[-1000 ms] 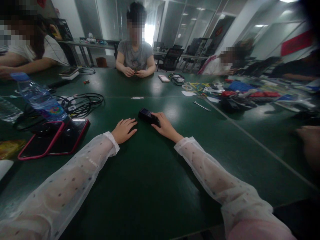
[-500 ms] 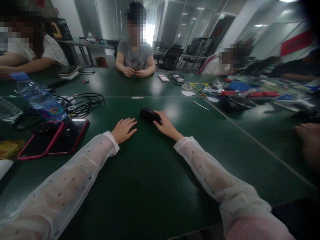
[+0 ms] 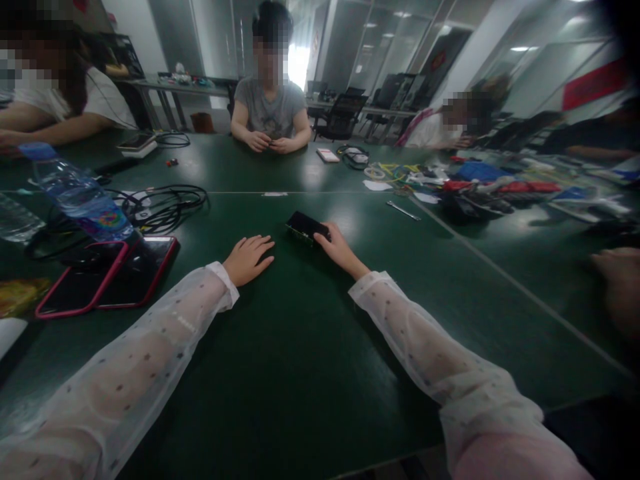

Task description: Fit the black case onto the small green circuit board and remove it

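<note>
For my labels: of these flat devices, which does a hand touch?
The black device at the right hand, mid-table; the red-cased devices lie untouched beside the bottle.

Right grip (image 3: 340,250) fingers closed on the near end of black device (image 3: 305,227), which sits tilted on the table (image 3: 300,373) at 12 o'clock. Left grip (image 3: 247,259) lies flat, palm down, at the device's 8 o'clock. Red-cased phones (image 3: 110,277) and water bottle (image 3: 80,200) at 9-10 o'clock.

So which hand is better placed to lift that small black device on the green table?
Right, probably. The right hand touches the near end of the black device with its fingertips; the left hand lies flat on the table, apart from it.
</note>
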The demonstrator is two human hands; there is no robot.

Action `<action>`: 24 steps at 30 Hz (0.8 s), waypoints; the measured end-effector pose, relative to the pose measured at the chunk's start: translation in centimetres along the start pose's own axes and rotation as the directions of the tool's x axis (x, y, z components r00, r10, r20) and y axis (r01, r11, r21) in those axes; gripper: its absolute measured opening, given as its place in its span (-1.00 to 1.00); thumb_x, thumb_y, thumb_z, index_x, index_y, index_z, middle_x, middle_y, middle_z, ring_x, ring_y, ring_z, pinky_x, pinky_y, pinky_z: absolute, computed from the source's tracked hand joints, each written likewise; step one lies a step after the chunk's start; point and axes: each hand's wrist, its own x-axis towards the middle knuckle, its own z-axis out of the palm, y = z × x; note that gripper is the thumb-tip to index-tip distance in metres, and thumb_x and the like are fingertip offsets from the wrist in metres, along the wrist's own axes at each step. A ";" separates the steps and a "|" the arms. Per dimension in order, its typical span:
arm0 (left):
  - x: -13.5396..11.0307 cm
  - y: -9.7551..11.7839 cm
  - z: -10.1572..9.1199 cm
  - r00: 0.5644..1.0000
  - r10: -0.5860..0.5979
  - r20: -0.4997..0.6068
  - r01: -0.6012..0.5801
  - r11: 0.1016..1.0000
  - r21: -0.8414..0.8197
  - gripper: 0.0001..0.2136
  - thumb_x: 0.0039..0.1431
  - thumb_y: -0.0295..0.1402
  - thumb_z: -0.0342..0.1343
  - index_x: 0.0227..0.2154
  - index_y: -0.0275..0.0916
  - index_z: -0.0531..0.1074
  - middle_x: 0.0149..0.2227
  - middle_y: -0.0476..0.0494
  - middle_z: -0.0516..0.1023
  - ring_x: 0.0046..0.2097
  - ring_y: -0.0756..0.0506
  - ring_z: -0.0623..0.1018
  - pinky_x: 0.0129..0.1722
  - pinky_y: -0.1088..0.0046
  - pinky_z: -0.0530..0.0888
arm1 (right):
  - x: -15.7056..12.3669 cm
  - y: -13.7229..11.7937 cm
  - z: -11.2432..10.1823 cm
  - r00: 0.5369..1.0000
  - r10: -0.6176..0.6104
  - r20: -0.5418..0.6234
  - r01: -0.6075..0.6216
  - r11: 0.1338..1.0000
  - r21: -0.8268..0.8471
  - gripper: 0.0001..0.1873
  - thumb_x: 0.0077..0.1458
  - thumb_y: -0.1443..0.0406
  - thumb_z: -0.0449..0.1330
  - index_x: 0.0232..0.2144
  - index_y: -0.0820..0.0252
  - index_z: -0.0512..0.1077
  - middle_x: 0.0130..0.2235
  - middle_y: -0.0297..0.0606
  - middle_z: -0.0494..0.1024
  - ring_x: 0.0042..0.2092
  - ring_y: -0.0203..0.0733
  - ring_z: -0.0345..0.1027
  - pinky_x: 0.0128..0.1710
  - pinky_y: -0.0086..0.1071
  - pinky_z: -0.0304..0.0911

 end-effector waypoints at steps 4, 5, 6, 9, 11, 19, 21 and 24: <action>0.0 -0.1 0.0 1.000 -0.001 0.003 0.001 1.000 -0.001 -0.50 0.41 -0.08 -0.22 0.28 -0.19 0.17 0.36 -0.18 0.15 0.36 -0.23 0.13 0.30 -0.01 0.08 | -0.1 -0.1 0.0 1.000 0.016 0.007 -0.016 1.000 0.004 -0.49 0.17 0.02 0.07 0.03 0.24 0.32 0.02 -0.02 0.36 0.08 0.01 0.31 0.12 -0.04 0.24; -0.1 -0.1 0.0 1.000 0.001 0.004 -0.001 1.000 -0.002 -0.50 0.41 -0.08 -0.23 0.28 -0.19 0.17 0.36 -0.18 0.15 0.36 -0.23 0.13 0.30 -0.01 0.07 | -0.2 -0.2 0.0 1.000 0.015 0.010 -0.015 1.000 0.011 -0.44 0.18 -0.01 0.06 0.07 0.25 0.29 0.05 0.01 0.36 0.11 0.02 0.29 0.13 -0.03 0.23; -0.1 -0.1 0.0 1.000 0.003 0.003 -0.003 1.000 -0.002 -0.50 0.41 -0.08 -0.22 0.28 -0.20 0.17 0.36 -0.18 0.15 0.36 -0.23 0.13 0.31 0.00 0.07 | -0.3 -0.4 0.0 1.000 0.013 0.012 -0.013 1.000 0.018 -0.39 0.18 -0.05 0.06 0.11 0.24 0.25 0.09 0.03 0.34 0.14 0.03 0.27 0.15 -0.02 0.22; -0.1 0.0 0.0 1.000 0.005 -0.006 -0.005 1.000 0.003 -0.50 0.42 -0.09 -0.22 0.28 -0.22 0.18 0.35 -0.19 0.16 0.36 -0.23 0.14 0.30 0.00 0.07 | -0.5 -0.8 0.0 0.999 -0.036 0.014 0.036 0.999 0.001 -0.18 0.06 -0.11 0.19 0.21 0.21 0.13 0.21 0.08 0.25 0.23 0.10 0.19 0.21 0.03 0.15; -0.1 0.1 0.0 1.000 0.001 -0.010 -0.001 1.000 0.009 -0.51 0.41 -0.09 -0.22 0.27 -0.21 0.19 0.35 -0.19 0.17 0.36 -0.23 0.14 0.30 0.01 0.08 | -0.6 -0.9 0.1 0.995 -0.095 0.020 0.096 0.994 -0.046 -0.09 -0.04 -0.08 0.30 0.23 0.19 0.10 0.24 0.09 0.22 0.25 0.15 0.16 0.24 0.06 0.11; 0.0 0.0 0.2 1.000 0.008 -0.014 -0.008 1.000 0.017 -0.52 0.42 -0.10 -0.21 0.27 -0.22 0.18 0.35 -0.19 0.17 0.35 -0.23 0.15 0.29 -0.02 0.10 | -0.3 -0.5 -0.1 0.996 -0.080 -0.034 0.080 0.997 -0.020 -0.43 0.02 0.19 0.25 0.08 0.19 0.29 0.05 -0.03 0.42 0.07 0.06 0.35 0.11 0.00 0.28; 0.0 -0.1 0.2 1.000 0.010 -0.012 -0.010 1.000 0.015 -0.51 0.42 -0.10 -0.21 0.28 -0.23 0.18 0.35 -0.19 0.17 0.35 -0.24 0.15 0.29 -0.02 0.09 | -0.3 -0.6 -0.2 0.999 -0.050 -0.014 0.050 0.998 0.027 -0.43 0.00 0.22 0.25 0.08 0.19 0.29 0.04 -0.04 0.43 0.06 0.04 0.36 0.10 -0.02 0.30; 0.0 -0.2 0.3 1.000 0.014 -0.016 -0.014 1.000 0.014 -0.51 0.42 -0.10 -0.21 0.28 -0.23 0.18 0.35 -0.20 0.17 0.36 -0.24 0.14 0.30 -0.02 0.09 | -0.4 -0.9 -0.2 0.999 -0.042 0.018 0.041 0.998 0.057 -0.42 -0.01 0.24 0.24 0.09 0.20 0.28 0.07 -0.02 0.42 0.08 0.04 0.35 0.11 -0.03 0.28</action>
